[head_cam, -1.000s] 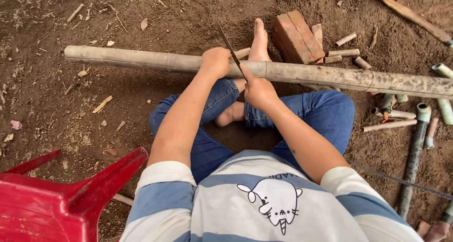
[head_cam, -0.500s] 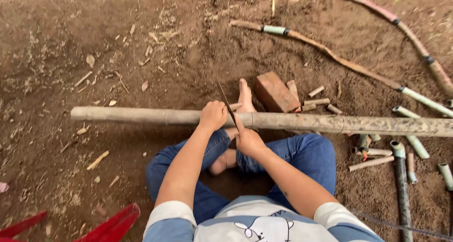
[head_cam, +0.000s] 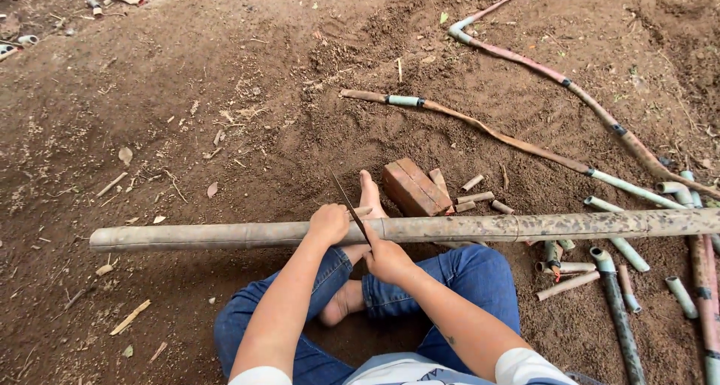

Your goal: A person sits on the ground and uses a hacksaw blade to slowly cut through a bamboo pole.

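One long bamboo pole (head_cam: pixel 225 235) is laid across the lap, just off the dirt ground (head_cam: pixel 150 92). It is gripped by the left hand (head_cam: pixel 328 224), fingers wrapped over it. One thin blade (head_cam: pixel 346 202) is clamped in the right hand (head_cam: pixel 386 259), its edge set against the pole between the two hands. One brick (head_cam: pixel 409 186) is seen just beyond the pole, beside a bare foot (head_cam: pixel 369 197). Short bamboo offcuts (head_cam: pixel 570 284) are scattered at the right; two long curved stems (head_cam: pixel 525 141) are spread farther out.
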